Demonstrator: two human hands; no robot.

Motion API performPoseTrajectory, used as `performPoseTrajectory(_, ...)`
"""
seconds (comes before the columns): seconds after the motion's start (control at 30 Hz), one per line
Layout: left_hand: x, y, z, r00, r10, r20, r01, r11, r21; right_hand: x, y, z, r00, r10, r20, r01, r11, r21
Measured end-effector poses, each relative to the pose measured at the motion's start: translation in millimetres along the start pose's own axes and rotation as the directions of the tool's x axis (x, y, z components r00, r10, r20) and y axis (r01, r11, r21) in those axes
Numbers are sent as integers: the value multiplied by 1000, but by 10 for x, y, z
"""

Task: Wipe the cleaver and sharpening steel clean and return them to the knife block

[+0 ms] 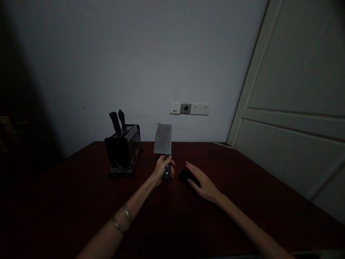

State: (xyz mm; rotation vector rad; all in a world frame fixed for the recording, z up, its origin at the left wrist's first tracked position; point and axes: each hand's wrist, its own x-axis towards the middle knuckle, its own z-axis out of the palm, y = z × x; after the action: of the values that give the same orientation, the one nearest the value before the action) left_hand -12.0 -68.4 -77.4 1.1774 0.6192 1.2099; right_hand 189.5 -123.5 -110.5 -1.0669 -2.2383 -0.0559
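My left hand (162,168) is closed around the black riveted handle of a cleaver (163,138). Its broad grey blade points up and away from me, above the far part of the dark red table (161,223). My right hand (203,183) is to the right of the handle, fingers stretched out and thumb apart. Beneath and beside its fingers is a small black shape (185,175); too dark to tell whether it is an object or a shadow, or whether the hand touches it.
A black knife block (122,151) stands at the left of the table, two black handles sticking up from it. Behind the table is a pale wall with a row of sockets (190,109). A white panelled door (291,118) rises along the right side. The light is dim.
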Motion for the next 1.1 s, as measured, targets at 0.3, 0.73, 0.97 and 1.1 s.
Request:
performPoseTrajectory(0.3,37,163,81,986,-163,35,167,967,-193,232,-597,37,942,-297,-155,281,953,-114)
performPoseTrajectory(0.73,81,142,129,968,-218,126,249,910,-332,422,-550,124,843,-421,-333,335,897,-288)
performPoseTrajectory(0.97,103,151,216,958,-246,150,285,889,-358,513,-514,109,811,-436,-390,316,888,-335)
performPoseTrajectory(1.1,91,186,249,959,-262,110,284,892,-353,527,-480,101,804,-447,-392,326,883,-339)
